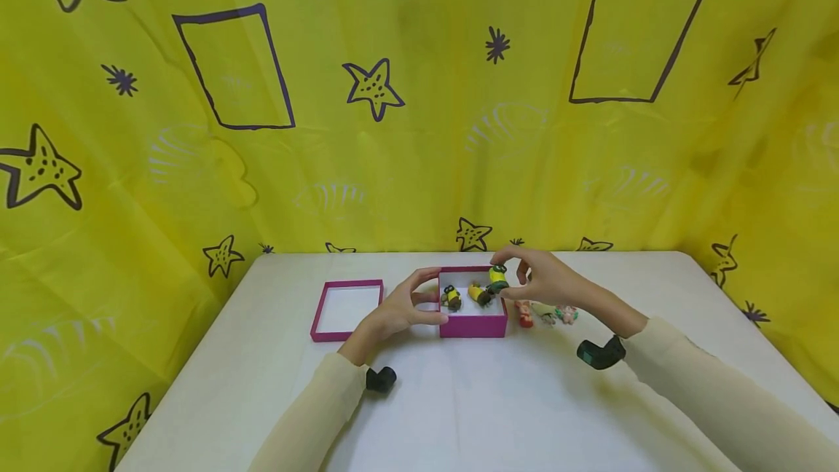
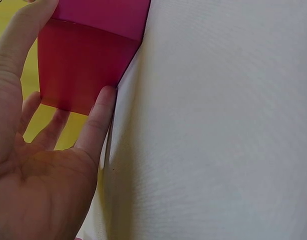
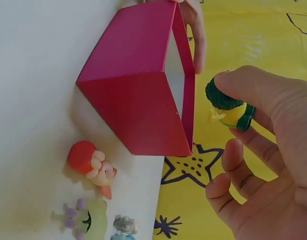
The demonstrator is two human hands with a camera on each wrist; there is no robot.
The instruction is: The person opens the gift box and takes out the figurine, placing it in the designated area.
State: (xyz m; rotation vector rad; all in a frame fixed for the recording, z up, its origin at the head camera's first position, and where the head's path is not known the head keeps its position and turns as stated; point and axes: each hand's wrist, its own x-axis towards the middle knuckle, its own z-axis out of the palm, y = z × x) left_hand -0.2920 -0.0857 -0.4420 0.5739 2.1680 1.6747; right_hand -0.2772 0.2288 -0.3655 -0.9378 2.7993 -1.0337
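A pink box [image 1: 473,326] with a white inside stands on the table. My left hand [image 1: 393,312] grips its left side, the thumb at one edge and the fingers spread along the wall [image 2: 83,65]. Over the box's right side, my right hand [image 1: 550,281] pinches a small yellow-and-green toy figure [image 3: 233,107] between thumb and fingers. The figure hangs above the rim, tilted, with its dark green end by the thumb. Inside the box lie two toy figures, a yellow-and-brown one [image 1: 452,299] at left and an orange-yellow one [image 1: 479,293] near the middle.
To the left lies the pink-rimmed lid [image 1: 331,336], white side up. Right of the box are a red-and-pink toy figure [image 3: 88,162], a pale green one with purple knobs [image 3: 93,220] and a grey-and-blue one [image 3: 126,227]. A yellow curtain [image 1: 419,166] hangs behind the white table [image 1: 459,406].
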